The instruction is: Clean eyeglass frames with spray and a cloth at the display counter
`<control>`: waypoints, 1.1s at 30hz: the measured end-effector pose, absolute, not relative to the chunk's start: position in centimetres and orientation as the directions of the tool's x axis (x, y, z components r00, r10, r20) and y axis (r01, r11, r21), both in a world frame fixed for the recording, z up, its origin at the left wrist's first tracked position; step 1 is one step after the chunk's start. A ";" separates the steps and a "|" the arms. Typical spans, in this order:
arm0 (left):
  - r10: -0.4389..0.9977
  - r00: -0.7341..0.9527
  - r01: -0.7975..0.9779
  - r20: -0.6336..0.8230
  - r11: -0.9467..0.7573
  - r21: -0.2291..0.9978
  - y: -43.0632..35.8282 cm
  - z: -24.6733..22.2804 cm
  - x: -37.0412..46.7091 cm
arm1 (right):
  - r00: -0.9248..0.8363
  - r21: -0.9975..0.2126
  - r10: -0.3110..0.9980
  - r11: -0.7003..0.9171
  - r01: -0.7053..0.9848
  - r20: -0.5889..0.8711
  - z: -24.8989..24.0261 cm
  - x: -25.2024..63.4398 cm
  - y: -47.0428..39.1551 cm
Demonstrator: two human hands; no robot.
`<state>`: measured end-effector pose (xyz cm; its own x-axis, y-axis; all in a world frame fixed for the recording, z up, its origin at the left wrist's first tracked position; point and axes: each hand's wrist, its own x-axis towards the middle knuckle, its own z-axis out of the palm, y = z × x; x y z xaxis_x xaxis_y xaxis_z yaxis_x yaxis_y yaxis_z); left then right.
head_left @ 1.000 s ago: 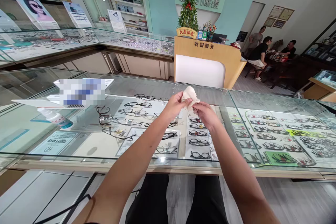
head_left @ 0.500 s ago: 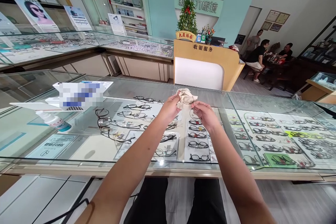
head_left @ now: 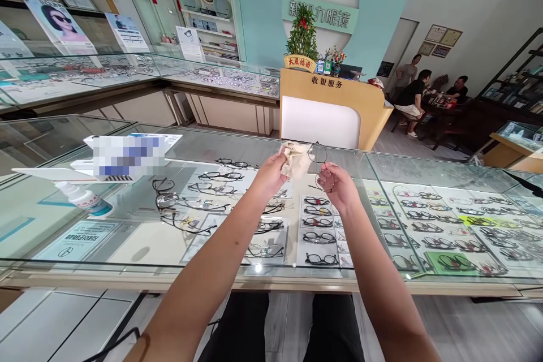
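Over the far part of the glass counter, my left hand (head_left: 274,174) is closed on a cream cleaning cloth (head_left: 296,159), which hangs to its right. My right hand (head_left: 338,184) grips a thin-rimmed pair of glasses (head_left: 319,153) by the nearer lens, its fingers partly behind that lens. The other lens stands up beside the cloth's right edge; whether they touch I cannot tell. Several pairs of glasses, among them a dark-framed pair (head_left: 220,176), lie left of my hands. Below my right hand a column of frames (head_left: 318,223) shows in the display.
A white spray bottle (head_left: 83,199) lies tilted on the left of the glass counter (head_left: 139,271), in front of an open white box (head_left: 123,158). More frames (head_left: 456,262) fill the display at right. Beyond the counter stands a wooden cashier desk (head_left: 324,82). People (head_left: 418,93) are at a table far right.
The cloth has come away from the lens it covered, and that lens now shows. My hands have moved slightly apart, the left one keeping the cloth and the right one the glasses.
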<state>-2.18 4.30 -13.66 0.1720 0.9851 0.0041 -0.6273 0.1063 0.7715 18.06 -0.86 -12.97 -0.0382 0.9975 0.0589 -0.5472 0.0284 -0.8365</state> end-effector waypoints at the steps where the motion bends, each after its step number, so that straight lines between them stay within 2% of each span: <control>1: 0.979 0.205 -0.614 0.002 0.127 0.779 4.1 -13.7 -1.9 | -0.030 -0.843 0.998 0.033 -0.537 0.058 -12.9 17.9 -0.9; 3: 0.972 0.235 -0.609 0.015 0.135 0.781 3.7 -13.8 -1.5 | -0.008 -0.846 0.999 0.041 -0.531 0.054 -12.9 17.6 -0.9; 8: 0.980 0.185 -0.674 0.073 0.072 0.736 3.4 -13.5 -1.2 | 0.075 -0.815 0.996 0.085 -0.573 0.051 -13.0 17.5 -0.6; 15: 0.924 0.366 -0.597 0.115 0.138 0.791 2.4 -14.2 -0.1 | 0.103 -0.790 0.994 0.099 -0.605 0.046 -13.5 17.5 -0.2; 21: 0.899 0.416 -0.539 0.140 0.119 0.834 1.9 -14.5 0.4 | 0.133 -0.797 0.990 0.117 -0.592 0.046 -13.8 17.5 0.0; 33: 0.938 0.339 -0.238 0.076 0.007 0.971 0.8 -15.1 1.2 | 0.083 -0.782 0.996 0.084 -0.617 0.042 -14.6 16.5 -0.1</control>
